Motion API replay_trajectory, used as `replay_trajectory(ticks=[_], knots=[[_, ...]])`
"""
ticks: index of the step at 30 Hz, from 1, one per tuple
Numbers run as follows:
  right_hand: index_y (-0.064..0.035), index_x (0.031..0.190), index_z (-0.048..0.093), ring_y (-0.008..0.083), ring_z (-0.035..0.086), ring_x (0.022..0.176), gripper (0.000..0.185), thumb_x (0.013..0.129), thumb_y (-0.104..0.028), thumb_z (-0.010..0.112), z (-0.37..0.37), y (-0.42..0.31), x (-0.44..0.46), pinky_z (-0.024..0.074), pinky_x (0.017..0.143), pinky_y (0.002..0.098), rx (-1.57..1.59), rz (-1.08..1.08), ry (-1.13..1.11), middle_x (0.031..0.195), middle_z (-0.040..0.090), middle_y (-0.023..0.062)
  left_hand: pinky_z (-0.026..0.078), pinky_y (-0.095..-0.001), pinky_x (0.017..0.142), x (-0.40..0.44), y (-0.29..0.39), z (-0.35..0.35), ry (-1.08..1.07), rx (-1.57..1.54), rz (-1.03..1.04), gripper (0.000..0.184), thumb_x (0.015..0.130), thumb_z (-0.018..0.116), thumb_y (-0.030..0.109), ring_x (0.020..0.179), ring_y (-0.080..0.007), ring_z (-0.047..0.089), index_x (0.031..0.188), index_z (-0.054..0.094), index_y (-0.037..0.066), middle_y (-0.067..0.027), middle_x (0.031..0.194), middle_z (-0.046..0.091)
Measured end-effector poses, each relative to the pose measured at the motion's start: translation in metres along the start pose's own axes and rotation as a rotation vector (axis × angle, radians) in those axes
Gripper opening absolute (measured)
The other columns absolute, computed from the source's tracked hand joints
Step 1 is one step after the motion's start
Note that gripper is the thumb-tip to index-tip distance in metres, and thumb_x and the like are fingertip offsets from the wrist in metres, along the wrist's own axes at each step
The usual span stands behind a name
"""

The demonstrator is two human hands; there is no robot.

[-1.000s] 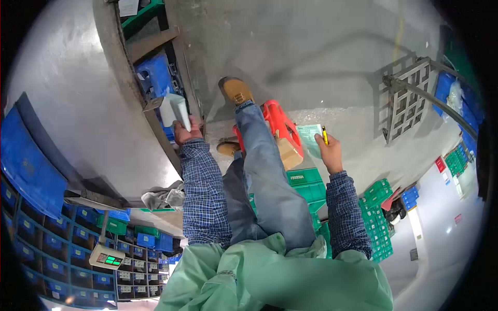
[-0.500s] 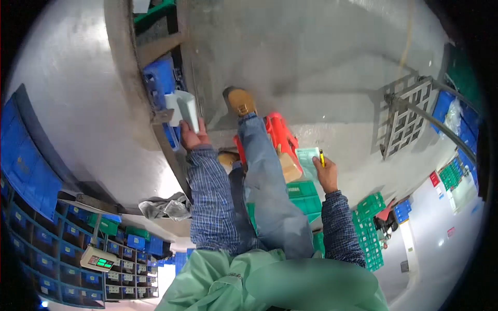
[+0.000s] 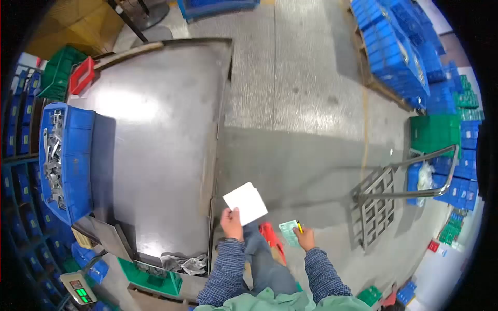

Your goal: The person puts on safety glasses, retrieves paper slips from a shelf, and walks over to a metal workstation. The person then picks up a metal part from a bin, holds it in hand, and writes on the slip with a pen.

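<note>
My left hand (image 3: 232, 224) is closed on the lower left edge of a white sheet or stack of paper (image 3: 246, 203), thumb on top, near the table's right edge. On the right, my right hand (image 3: 305, 238) pinches a light green printed slip (image 3: 289, 232) together with a yellow and black marker (image 3: 299, 227). Below, between the hands, a red plastic stool (image 3: 270, 237) stands on the floor beside my legs.
A metal table (image 3: 161, 140) fills the left, bearing a blue bin (image 3: 78, 160) of metal parts and a grey cloth (image 3: 190, 264) at its near corner. A metal cart (image 3: 377, 207) stands right. Blue crates (image 3: 386, 57) are stacked upper right; a scale (image 3: 78, 288) sits lower left.
The view has lifted, showing more of the table and floor. My left hand has moved from beside the table's underside to above its right edge, and the white paper now lies broad side up.
</note>
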State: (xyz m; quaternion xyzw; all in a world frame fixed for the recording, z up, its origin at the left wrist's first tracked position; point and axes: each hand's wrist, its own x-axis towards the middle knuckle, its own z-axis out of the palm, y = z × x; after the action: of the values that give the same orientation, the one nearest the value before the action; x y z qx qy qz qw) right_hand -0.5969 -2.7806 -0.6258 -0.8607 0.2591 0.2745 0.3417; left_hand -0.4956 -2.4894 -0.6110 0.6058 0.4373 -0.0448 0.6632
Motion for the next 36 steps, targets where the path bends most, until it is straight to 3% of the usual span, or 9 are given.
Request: replay_trajectory(ticks=[2,8,11,15,21,23,29,35,36], knots=[[0.0046,0.091,0.068,0.0216,0.063,0.065,0.034,0.089,-0.03,0.068,-0.011,-0.008,-0.001,0.0481,0.065,0.0404,-0.001,0.02,0.023,0.071,0.066,0.0201,0.049,-0.0282,0.075,0.015,0.031,-0.01,0.076,-0.113,0.031,0.018,0.095,0.062,0.012,0.083,-0.0121,0.06,0.104,0.06,-0.003,-0.0064,0.093,0.066],[0.006,0.085,0.066,0.0127,0.053,0.063,0.033,0.088,-0.026,0.071,-0.073,-0.067,-0.034,0.0446,0.06,0.0369,0.058,-0.099,0.076,0.066,0.062,0.0097,0.05,-0.0343,0.074,0.103,0.088,-0.063,0.336,-0.045,0.189,0.025,0.092,0.065,0.017,0.082,-0.0183,0.061,0.099,0.061,-0.007,-0.0118,0.091,0.066],[0.0059,0.078,0.063,0.0139,0.049,0.057,0.038,0.087,-0.03,0.071,-0.09,-0.085,-0.038,0.0423,0.056,0.0377,0.079,-0.109,0.125,0.058,0.053,0.014,0.05,-0.0372,0.076,0.153,0.111,-0.077,0.402,0.006,0.177,0.03,0.091,0.065,0.019,0.082,-0.0233,0.063,0.101,0.061,-0.009,-0.0157,0.093,0.067],[0.0064,0.077,0.062,0.013,0.047,0.057,0.039,0.087,-0.03,0.072,-0.092,-0.101,-0.013,0.0413,0.056,0.037,0.154,-0.15,0.134,0.057,0.052,0.0116,0.051,-0.0402,0.08,0.208,0.14,-0.075,0.477,0.148,0.228,0.035,0.092,0.064,0.023,0.087,-0.029,0.065,0.104,0.062,-0.01,-0.0196,0.096,0.068],[0.0066,0.077,0.062,0.0106,0.046,0.06,0.039,0.089,-0.029,0.071,-0.123,-0.151,0.053,0.0403,0.056,0.0342,0.238,-0.11,0.007,0.06,0.053,0.0044,0.053,-0.0425,0.084,0.265,0.156,-0.036,0.59,-0.025,-0.049,0.042,0.091,0.063,0.026,0.095,-0.0336,0.066,0.112,0.061,-0.01,-0.024,0.107,0.066],[0.006,0.077,0.062,0.0095,0.045,0.061,0.037,0.089,-0.028,0.071,-0.148,-0.178,0.076,0.0395,0.056,0.0327,0.229,-0.151,-0.018,0.061,0.052,0.0023,0.056,-0.0455,0.08,0.284,0.163,-0.016,0.619,-0.286,-0.142,0.042,0.091,0.062,0.025,0.097,-0.0342,0.066,0.113,0.06,-0.011,-0.0244,0.108,0.066],[0.0037,0.081,0.066,0.0072,0.045,0.063,0.027,0.089,-0.021,0.072,-0.201,-0.282,0.154,0.0396,0.058,0.0289,0.174,-0.293,-0.11,0.067,0.054,-0.0045,0.058,-0.0505,0.068,0.294,0.215,0.022,0.604,-0.547,-0.125,0.043,0.092,0.061,0.027,0.095,-0.0374,0.066,0.112,0.059,-0.011,-0.0247,0.108,0.066],[0.0026,0.084,0.066,0.0073,0.048,0.065,0.033,0.091,-0.029,0.068,-0.192,-0.418,0.247,0.0403,0.058,0.03,0.065,-0.484,-0.282,0.068,0.056,-0.0031,0.058,-0.0476,0.07,0.361,0.238,0.024,0.652,-0.413,-0.156,0.048,0.091,0.062,0.032,0.095,-0.0364,0.066,0.116,0.058,-0.01,-0.0246,0.105,0.066],[0.0032,0.083,0.065,0.0076,0.048,0.065,0.035,0.091,-0.03,0.068,-0.186,-0.453,0.252,0.0405,0.058,0.0303,0.047,-0.479,-0.308,0.067,0.054,-0.0025,0.056,-0.0448,0.078,0.366,0.249,0.021,0.625,-0.224,-0.157,0.051,0.092,0.062,0.035,0.098,-0.0354,0.066,0.118,0.058,-0.009,-0.0238,0.107,0.067]])
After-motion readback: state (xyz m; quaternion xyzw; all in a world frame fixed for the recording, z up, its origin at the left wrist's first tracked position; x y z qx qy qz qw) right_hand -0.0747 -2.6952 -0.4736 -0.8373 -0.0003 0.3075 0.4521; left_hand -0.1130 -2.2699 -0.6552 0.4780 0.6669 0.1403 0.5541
